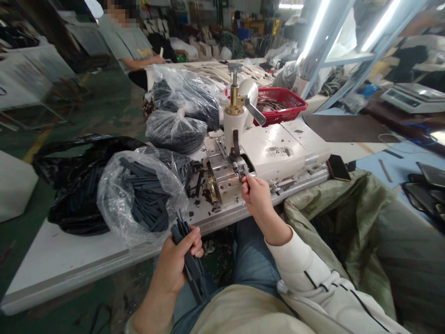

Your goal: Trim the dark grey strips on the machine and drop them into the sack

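My left hand [181, 260] is closed round a bundle of dark strips [194, 273], which stick out above and below the fist over my lap. At the front of a white skiving machine [232, 130], my right hand [256, 194] pinches a small dark strip [246, 170] close to the machine's metal working part. The fingers hide most of that strip. To the left of the machine, an open clear plastic bag [107, 185] holds many similar dark strips. Dark scraps lie on the table round the machine's metal plate [224, 174].
A black plastic bag [69, 185] lies left of the clear one. Tied clear bags [177, 130] and a red basket [288, 104] stand behind. A phone [338, 168] and a green sack [333, 204] are at the right. Another person [128, 46] is at the far left.
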The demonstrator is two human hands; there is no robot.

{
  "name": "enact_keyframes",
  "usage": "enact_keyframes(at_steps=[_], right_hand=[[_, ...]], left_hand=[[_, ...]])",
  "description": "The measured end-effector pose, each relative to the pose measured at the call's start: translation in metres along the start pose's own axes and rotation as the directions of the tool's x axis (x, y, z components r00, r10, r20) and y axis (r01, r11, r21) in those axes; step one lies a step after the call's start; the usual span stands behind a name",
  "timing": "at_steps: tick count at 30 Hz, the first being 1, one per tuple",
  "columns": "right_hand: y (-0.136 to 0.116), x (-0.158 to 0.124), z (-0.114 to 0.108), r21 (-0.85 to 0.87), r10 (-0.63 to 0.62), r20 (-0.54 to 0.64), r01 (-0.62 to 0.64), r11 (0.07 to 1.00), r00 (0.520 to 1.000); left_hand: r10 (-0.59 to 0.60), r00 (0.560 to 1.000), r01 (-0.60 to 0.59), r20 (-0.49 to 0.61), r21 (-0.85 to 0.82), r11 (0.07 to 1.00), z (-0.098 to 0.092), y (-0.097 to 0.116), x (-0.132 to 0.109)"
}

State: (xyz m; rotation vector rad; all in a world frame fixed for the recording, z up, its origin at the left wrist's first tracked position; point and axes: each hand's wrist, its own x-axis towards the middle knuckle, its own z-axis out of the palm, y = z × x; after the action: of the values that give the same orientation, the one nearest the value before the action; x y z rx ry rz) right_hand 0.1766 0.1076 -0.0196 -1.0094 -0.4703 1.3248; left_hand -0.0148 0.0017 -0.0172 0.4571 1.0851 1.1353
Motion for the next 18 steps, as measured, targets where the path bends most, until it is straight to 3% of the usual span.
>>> enact_keyframes(at_steps=[2, 3, 4, 5, 6, 8, 10, 12, 14, 18], right_hand=[[-0.006, -0.006, -0.009, 0.075, -0.022, 0.005, 0.021, 0.997, 1.000], [-0.009, -0.012, -0.015, 0.130, 0.020, 0.053, -0.027, 0.991, 0.998], [-0.011, -0.019, -0.022, 0.192, 0.104, 0.139, -0.130, 0.973, 0.985], [-0.012, -0.027, -0.028, 0.251, 0.214, 0.259, -0.280, 0.927, 0.942], [-0.011, -0.036, -0.034, 0.289, 0.323, 0.397, -0.451, 0.845, 0.859], [-0.005, -0.056, -0.042, 0.280, 0.455, 0.643, -0.742, 0.609, 0.616], [0.006, -0.074, -0.044, 0.204, 0.471, 0.790, -0.893, 0.400, 0.392], [0.018, -0.089, -0.043, 0.112, 0.462, 0.857, -0.957, 0.267, 0.229], [0.027, -0.098, -0.040, 0.055, 0.480, 0.866, -0.980, 0.189, 0.141], [0.035, -0.104, -0.037, -0.034, 0.573, 0.819, -0.993, 0.112, 0.036]], left_hand=[[0.004, 1.000, -0.004, -0.001, 0.005, 1.000, 0.000, 0.000, -0.001], [0.004, 1.000, -0.004, 0.001, 0.008, 1.000, 0.000, 0.000, -0.001], [0.003, 1.000, -0.003, 0.008, 0.012, 1.000, 0.001, 0.000, -0.001], [0.002, 1.000, -0.002, 0.018, 0.018, 1.000, 0.002, -0.001, -0.001], [0.002, 0.999, -0.002, 0.033, 0.028, 1.000, 0.005, -0.002, 0.000], [0.009, 0.997, -0.013, 0.075, 0.059, 0.998, 0.011, -0.004, 0.001], [0.015, 0.992, -0.029, 0.123, 0.111, 0.993, 0.018, -0.005, 0.003], [0.021, 0.988, -0.048, 0.152, 0.174, 0.984, 0.024, -0.006, 0.003], [0.042, 0.988, -0.079, 0.151, 0.243, 0.967, 0.027, -0.005, 0.001], [0.108, 0.985, -0.149, 0.134, 0.348, 0.926, 0.026, -0.002, -0.004]])
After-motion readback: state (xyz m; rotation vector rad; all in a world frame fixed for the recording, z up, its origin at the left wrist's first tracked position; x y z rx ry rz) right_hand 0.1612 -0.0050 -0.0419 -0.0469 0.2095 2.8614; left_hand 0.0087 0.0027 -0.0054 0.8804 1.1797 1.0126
